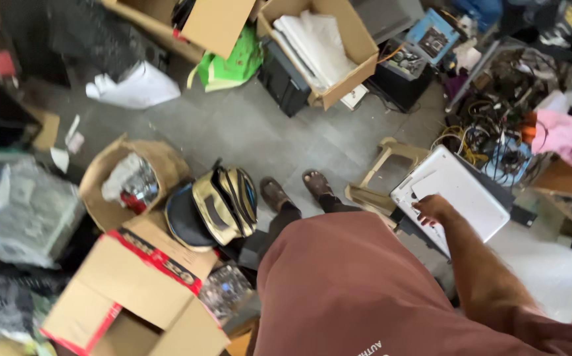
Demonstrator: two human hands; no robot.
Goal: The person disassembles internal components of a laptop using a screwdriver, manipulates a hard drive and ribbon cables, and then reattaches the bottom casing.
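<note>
My right hand [432, 209] grips the near edge of a flat white device [460, 191], shaped like a laptop or panel, held tilted over a beige plastic stool [381, 178]. My forearm runs down to the lower right. My left hand is out of sight. My brown shirt [352, 290] fills the lower middle, and my two feet in sandals [296, 191] stand on the grey floor.
An open cardboard box [134, 290] and a black-and-gold backpack [216, 207] lie at my left. A paper bag of scrap [127, 181] is beside them. A box with white sheets [325, 46] stands ahead. Tangled cables and electronics [497, 125] crowd the right.
</note>
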